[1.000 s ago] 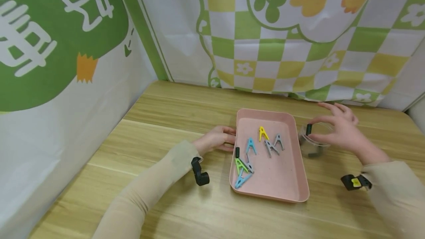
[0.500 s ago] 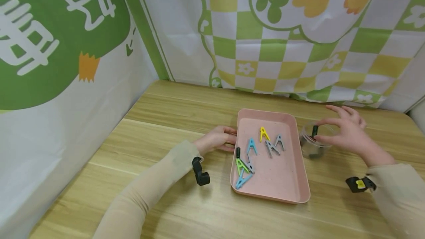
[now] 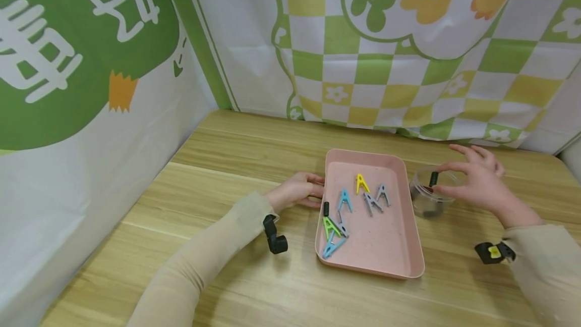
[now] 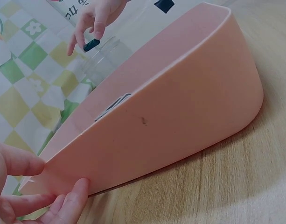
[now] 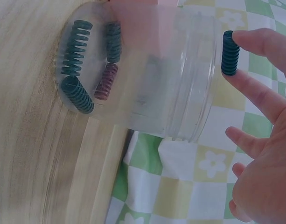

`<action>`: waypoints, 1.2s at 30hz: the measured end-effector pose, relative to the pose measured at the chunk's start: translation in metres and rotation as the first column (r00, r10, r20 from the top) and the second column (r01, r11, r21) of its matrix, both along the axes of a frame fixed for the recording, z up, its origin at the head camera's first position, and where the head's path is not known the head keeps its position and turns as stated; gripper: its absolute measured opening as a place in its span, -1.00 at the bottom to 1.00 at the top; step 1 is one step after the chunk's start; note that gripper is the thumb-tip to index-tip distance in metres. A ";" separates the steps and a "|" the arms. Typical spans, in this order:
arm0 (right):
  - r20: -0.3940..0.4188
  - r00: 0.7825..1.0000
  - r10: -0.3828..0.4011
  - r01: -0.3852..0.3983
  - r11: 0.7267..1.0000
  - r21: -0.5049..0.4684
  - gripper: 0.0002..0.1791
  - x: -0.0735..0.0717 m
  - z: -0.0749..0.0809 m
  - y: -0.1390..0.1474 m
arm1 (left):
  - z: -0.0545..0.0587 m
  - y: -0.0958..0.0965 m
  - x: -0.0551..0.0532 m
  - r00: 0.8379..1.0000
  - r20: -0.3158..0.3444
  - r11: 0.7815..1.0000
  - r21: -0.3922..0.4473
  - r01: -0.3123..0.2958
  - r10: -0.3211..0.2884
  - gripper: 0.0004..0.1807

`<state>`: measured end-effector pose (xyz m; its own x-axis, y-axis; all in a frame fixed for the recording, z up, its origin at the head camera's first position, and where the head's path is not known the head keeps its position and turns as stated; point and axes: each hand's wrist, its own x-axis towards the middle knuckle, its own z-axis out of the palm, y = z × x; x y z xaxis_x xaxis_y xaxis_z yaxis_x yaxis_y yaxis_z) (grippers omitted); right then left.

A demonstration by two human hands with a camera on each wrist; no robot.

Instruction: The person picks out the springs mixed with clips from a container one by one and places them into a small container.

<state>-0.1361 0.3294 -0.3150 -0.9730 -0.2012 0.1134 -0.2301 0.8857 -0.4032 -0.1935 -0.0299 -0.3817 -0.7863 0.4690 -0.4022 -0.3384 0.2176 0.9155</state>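
Note:
Thumb and index finger of my right hand [image 3: 481,188] pinch a dark green coil spring [image 5: 230,53] by its two ends. In the head view it is held at the mouth of a clear jar [image 3: 422,208]. Several green springs [image 5: 76,49] and a dark red spring [image 5: 106,81] lie inside the jar, seen in the right wrist view. My left hand [image 3: 296,189] touches the left outer wall of a pink tray [image 3: 386,241], its fingertips [image 4: 81,185] against that side. Within the tray lie several clothespins, including a yellow clothespin [image 3: 361,184], and one dark spring [image 3: 326,209].
The jar stands close to the tray's right side on the wooden table [image 3: 240,160]. A checkered cloth [image 3: 354,69] hangs behind the table's back edge. Grey clothespins [image 3: 372,202], blue clothespins [image 3: 345,200] and a green clothespin [image 3: 330,228] are spread over the tray's left and middle.
My right hand has shifted a little to the right with the spring, from the jar's left rim to over its mouth. My left hand stays at the tray.

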 end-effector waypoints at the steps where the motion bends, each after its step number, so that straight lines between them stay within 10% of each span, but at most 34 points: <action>1: 0.001 1.000 0.000 0.000 1.000 0.000 -0.60 0.000 0.000 0.000 | 0.000 0.000 0.000 1.000 0.000 1.000 0.001 0.000 0.000 -0.44; 36: -0.004 0.999 0.051 -0.051 0.998 -0.046 -0.62 0.001 0.004 -0.017 | -0.002 0.001 -0.003 1.000 0.008 1.000 -0.007 -0.001 0.001 -0.45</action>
<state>-0.1355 0.3128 -0.3108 -0.9611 -0.2453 0.1269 -0.2762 0.8531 -0.4426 -0.1961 -0.0291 -0.3840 -0.7835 0.4656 -0.4114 -0.3457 0.2236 0.9113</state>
